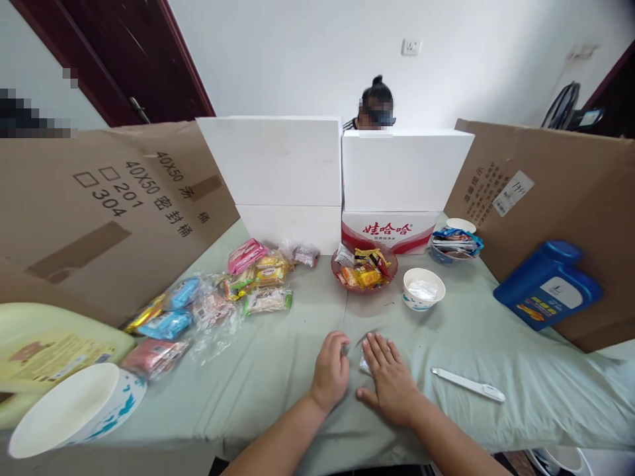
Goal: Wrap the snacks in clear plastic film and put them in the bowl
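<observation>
- Near, the right hand (391,383) lies flat, fingers spread, pressing a small clear wrapper (364,363) onto the green cloth (278,370).
- The left hand (331,370) is curled beside it, seemingly pinching the wrapper's edge.
- Likely flattening or opening; next needs firm grip.
- Farther off, the red snack bowl (364,268).

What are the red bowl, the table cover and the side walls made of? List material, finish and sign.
Red bowl: likely glass or clear plastic, glossy; translucent rim.
Table cover: pale green cloth, matte; it creases.
Side walls: brown cardboard, matte; tape and print.
</observation>
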A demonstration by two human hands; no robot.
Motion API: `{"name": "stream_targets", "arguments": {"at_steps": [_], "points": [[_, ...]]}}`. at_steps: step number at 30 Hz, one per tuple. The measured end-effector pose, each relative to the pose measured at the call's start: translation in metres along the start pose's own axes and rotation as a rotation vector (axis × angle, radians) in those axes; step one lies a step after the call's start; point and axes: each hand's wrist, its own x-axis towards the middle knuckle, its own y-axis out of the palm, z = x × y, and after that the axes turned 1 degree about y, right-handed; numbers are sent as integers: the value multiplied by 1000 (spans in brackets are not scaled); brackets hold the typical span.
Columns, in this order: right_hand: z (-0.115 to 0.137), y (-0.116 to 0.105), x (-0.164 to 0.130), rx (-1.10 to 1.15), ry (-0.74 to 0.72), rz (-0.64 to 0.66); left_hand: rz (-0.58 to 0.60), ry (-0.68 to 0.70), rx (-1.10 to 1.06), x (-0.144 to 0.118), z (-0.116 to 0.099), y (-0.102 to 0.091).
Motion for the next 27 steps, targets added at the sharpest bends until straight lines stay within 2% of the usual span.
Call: {"name": "stream_targets", "arguments": {"at_steps": [4, 10, 13, 15, 21, 27], "points": [[1, -3, -2, 47, 2, 34, -23, -105, -64, 6, 3, 0], [3, -12, -2, 108, -7, 72, 10, -132, -121, 8, 3, -1], [9, -16, -5, 64, 60, -7, 12, -149, -142, 9, 5, -1], [13, -12, -10, 39, 67, -47, 12, -163, -158, 10, 6, -1], [9, -3, -17, 41, 20, 7, 4, -179, -192, 10, 11, 1], [3, -17, -5, 100, 259, -221, -23, -213, -213, 12, 12, 0]]}}
